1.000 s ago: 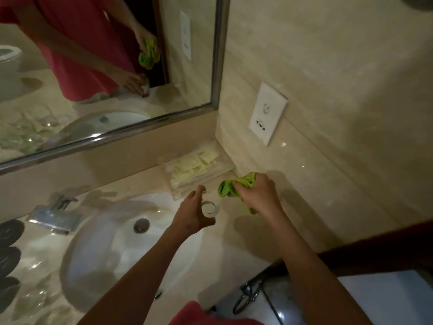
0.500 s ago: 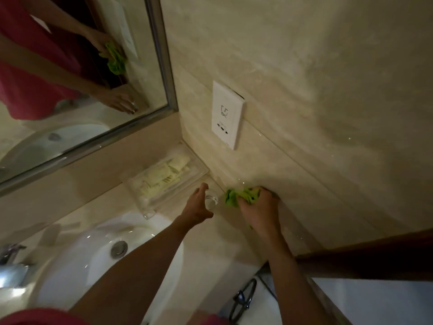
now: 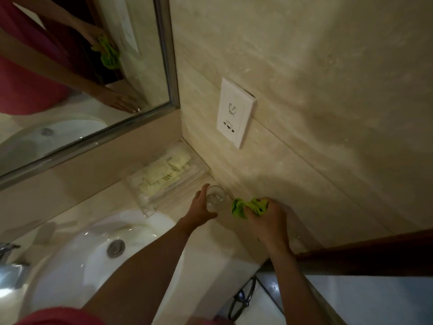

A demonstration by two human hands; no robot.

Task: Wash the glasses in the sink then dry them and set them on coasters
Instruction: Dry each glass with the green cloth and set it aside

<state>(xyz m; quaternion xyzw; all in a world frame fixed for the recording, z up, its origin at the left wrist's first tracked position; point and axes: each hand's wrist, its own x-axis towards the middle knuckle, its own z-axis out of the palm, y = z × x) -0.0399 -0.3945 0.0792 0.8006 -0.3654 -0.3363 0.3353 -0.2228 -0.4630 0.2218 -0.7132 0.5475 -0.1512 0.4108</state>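
Glass stands on the bench, gripped by the left hand. Right hand clutches a green cloth just beside it.

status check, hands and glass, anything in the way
Left hand grips glass by wall. Right hand holds green cloth. Toiletry tray close left.
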